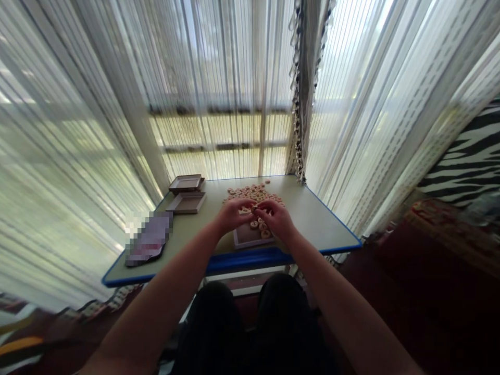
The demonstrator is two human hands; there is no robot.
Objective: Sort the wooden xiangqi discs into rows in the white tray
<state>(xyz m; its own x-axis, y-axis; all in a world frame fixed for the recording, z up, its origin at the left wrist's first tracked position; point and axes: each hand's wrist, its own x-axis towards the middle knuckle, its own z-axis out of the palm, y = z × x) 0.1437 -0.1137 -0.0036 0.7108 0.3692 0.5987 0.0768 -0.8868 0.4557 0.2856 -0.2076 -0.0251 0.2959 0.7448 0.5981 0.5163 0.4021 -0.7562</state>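
Round pale wooden discs (pixel 255 194) heaped on blue-edged cream table (pixel 320 221), beyond hands; several inside shallow, pale-rimmed box (pixel 253 243) near body. Left hand (pixel 233 214) and right hand (pixel 278 217) meet above box, fingertips pinching small disc (pixel 254 208), apparently for two-sided steadiness.

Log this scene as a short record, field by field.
Left hand: fingertips on a small disc; the hand is over the near box
Right hand: fingertips on the same disc; the hand faces the left one
Near box: open box, loose discs inside
Beyond hands: spread of discs
Left side: open boxes, pixelated item
Surface: blue-edged table
Backdrop: sheer curtains
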